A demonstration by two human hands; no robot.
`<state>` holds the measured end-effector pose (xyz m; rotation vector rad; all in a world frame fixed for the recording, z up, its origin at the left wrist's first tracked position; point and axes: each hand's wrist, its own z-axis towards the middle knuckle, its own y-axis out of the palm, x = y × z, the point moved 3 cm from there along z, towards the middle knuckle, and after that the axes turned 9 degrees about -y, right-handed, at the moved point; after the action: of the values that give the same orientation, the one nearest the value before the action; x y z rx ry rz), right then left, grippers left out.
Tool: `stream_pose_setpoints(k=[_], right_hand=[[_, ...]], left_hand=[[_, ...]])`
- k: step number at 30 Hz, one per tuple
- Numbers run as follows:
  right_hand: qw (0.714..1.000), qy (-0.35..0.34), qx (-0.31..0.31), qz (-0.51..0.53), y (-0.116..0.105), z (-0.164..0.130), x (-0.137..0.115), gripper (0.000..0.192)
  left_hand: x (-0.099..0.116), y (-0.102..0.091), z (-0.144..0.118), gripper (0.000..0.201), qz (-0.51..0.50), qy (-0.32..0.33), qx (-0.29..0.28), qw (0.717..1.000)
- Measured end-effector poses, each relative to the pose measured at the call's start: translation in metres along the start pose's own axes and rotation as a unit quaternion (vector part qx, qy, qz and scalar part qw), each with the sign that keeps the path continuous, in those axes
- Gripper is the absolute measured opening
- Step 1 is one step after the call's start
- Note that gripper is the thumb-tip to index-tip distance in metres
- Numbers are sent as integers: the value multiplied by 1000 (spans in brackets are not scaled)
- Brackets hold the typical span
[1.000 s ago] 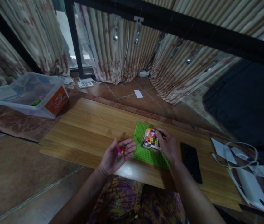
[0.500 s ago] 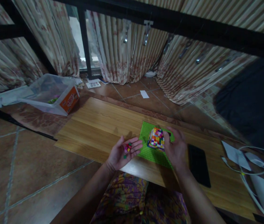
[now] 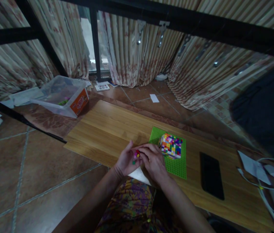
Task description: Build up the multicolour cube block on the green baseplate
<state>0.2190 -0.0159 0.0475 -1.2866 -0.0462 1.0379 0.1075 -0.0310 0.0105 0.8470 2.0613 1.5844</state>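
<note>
Palm up, my left hand (image 3: 127,160) cradles several tiny toy building bricks (image 3: 137,154), pink, red, yellow and green. Over that palm is my right hand (image 3: 154,161), its fingers bent together and the thumb and fingertips at the bricks. Whether a brick is pinched between them is hidden. Just beyond my right hand lies a green studded baseplate (image 3: 178,170). A block-shaped stack of multicoloured bricks (image 3: 172,145) stands on it, its top a patchwork of white, orange, red, purple and blue.
Both hands are above a low wooden table (image 3: 107,124). To the right lie a black phone or tablet (image 3: 211,174) and white cables (image 3: 265,187). A clear plastic bin (image 3: 61,94) with an orange label stands at the far left. Curtains (image 3: 127,55) hang behind a dark metal frame.
My right hand has left the brick stack and moved left to the bricks in my left palm, uncovering the stack's right side. The view has shifted slightly.
</note>
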Motion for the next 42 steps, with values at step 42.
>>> stream_pose_setpoints(k=[42], right_hand=[[981,93,65,-160,-96,-15,79,26]], left_hand=[[4,-4,-1,59,76,8,26,997]])
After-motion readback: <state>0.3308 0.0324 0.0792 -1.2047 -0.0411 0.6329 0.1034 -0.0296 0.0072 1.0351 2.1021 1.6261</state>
